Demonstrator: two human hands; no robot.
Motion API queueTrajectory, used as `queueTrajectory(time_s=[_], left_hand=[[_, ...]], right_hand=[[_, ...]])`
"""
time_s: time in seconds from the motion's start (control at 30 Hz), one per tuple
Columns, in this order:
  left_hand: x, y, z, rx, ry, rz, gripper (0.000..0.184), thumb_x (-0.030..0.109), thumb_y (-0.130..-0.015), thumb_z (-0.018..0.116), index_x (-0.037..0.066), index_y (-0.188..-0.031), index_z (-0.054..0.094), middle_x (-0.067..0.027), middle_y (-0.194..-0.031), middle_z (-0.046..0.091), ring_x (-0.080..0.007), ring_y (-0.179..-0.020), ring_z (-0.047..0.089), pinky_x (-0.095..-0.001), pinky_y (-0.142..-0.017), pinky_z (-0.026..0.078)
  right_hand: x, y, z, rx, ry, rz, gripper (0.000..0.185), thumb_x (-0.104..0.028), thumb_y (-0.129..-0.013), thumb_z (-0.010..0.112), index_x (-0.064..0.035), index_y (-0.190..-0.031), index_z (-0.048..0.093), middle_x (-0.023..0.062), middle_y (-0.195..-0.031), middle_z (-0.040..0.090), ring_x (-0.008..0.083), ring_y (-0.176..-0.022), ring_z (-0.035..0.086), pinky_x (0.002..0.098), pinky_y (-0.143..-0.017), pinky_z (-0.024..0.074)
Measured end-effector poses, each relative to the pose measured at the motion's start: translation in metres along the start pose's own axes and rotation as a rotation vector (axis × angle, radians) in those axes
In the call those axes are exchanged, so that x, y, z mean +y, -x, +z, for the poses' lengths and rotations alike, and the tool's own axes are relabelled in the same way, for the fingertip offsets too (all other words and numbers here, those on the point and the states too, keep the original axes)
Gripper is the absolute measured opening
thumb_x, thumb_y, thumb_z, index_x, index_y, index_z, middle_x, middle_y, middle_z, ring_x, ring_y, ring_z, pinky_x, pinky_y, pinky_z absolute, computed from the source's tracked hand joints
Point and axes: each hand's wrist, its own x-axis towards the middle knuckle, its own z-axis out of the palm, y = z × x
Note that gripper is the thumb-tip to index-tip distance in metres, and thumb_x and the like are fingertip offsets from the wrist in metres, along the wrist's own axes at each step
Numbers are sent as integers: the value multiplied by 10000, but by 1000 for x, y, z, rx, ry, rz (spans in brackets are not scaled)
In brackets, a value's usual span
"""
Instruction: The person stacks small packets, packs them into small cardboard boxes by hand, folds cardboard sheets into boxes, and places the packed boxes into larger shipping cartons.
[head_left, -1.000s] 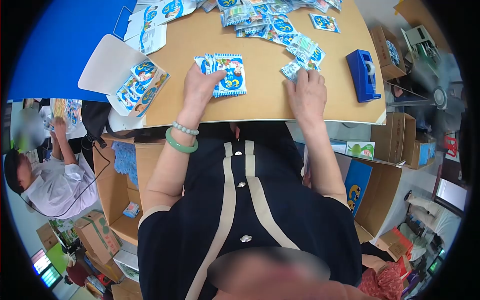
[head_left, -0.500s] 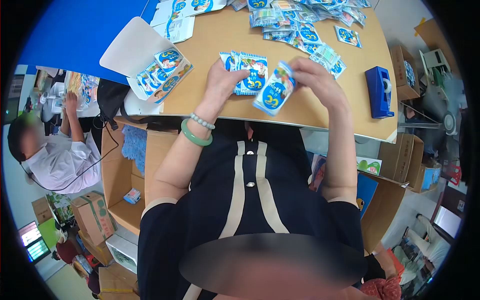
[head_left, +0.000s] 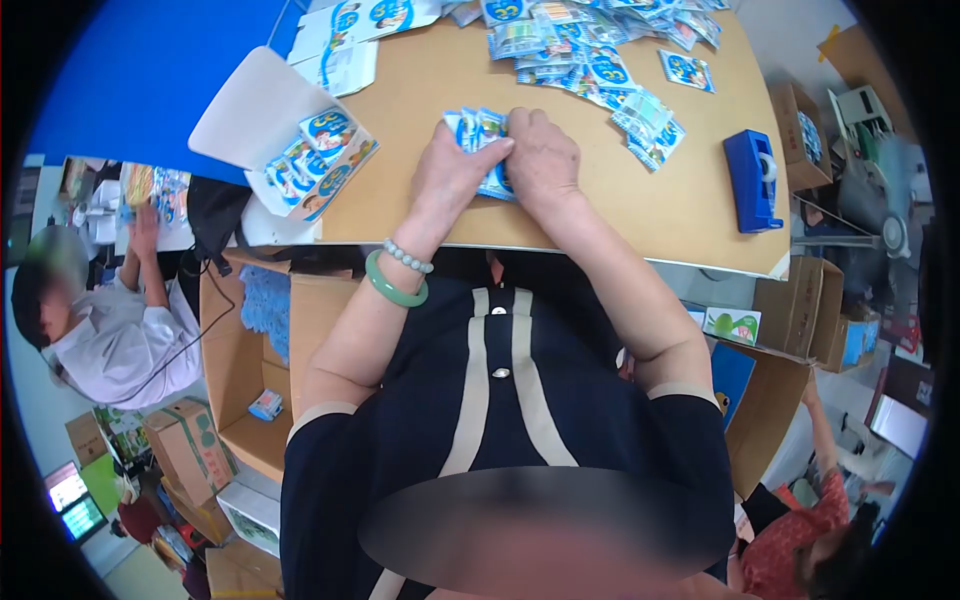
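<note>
Several small blue-and-white printed packets (head_left: 480,132) stand gathered in a row near the table's front edge. My left hand (head_left: 447,180) closes around their left side, its thumb across the front. From the right, my right hand (head_left: 543,160) presses against the same row with fingers curled; it partly hides the packets there. Left of my hands, an open white carton (head_left: 345,178) leans at an angle with similar packets (head_left: 300,165) inside and its lid raised.
A heap of packets (head_left: 590,60) covers the back of the wooden table (head_left: 420,85), with a few loose ones (head_left: 650,130) nearer. A blue tape dispenser (head_left: 750,180) stands at the right edge. Flat printed cartons (head_left: 345,45) lie back left. A co-worker in white (head_left: 130,345) sits far left.
My right hand has moved left, bringing the separate packet up against the row that my left hand holds. My left hand has stayed nearly in place.
</note>
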Motion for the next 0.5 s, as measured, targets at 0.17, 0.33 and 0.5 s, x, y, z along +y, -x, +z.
queueTrajectory(time_s=[0.17, 0.33, 0.5], left_hand=[[-7, 1, -3, -43, 21, 88, 459, 95, -748, 787, -1, -1141, 571, -103, -1017, 711, -196, -905, 700, -330, -795, 545], [-5, 2, -6, -45, 159, 52, 440, 58, -751, 780, -11, -1135, 575, -104, -1019, 713, -183, -898, 699, -313, -784, 549], [8, 8, -2, -66, 193, 38, 422, 4, -754, 760, -21, -1131, 573, -100, -1018, 710, -170, -892, 696, -298, -775, 556]], right_hand=[[17, 0, -5, 41, 10, -68, 150, -182, -865, 620, -78, -956, 561, 134, -932, 595, 318, -867, 631, 433, -715, 519], [73, -2, -47, 315, 108, -36, 236, -206, -848, 643, -69, -1027, 576, 134, -958, 603, 316, -925, 617, 432, -754, 511], [135, -1, -54, 110, 420, 131, 231, -203, -858, 617, -41, -1023, 625, 127, -974, 644, 298, -964, 612, 430, -801, 496]])
